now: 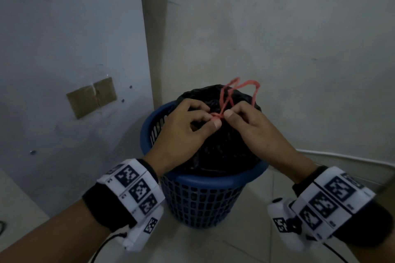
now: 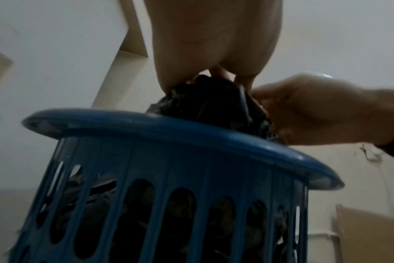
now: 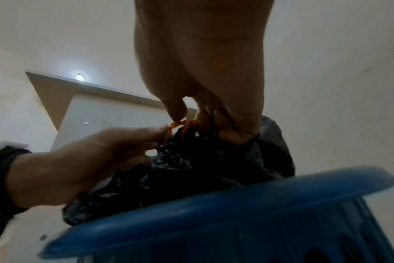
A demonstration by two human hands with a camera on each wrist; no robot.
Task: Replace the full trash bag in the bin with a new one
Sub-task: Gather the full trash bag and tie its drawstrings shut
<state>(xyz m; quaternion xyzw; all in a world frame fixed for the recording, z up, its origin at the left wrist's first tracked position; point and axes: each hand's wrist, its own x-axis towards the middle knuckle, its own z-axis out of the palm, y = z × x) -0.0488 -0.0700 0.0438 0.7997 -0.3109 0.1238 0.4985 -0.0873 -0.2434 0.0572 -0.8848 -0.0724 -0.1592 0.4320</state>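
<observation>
over the one blue bin in the corner, two hands at the top of one black trash bag sitting inside it. left hand and right hand each pinch the red drawstring at a knot, two loops standing up, probably.

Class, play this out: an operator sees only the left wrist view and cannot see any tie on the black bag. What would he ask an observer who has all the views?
Operator: Is anything tying the bag?
Observer: Yes, a red drawstring, knotted at the gathered top of the black bag.
Operator: Who holds the knot?
Observer: The left hand and the right hand both pinch it.
Operator: Is the string all pulled tight?
Observer: No, its loops stand above the knot. The bag sits in the blue bin.
</observation>
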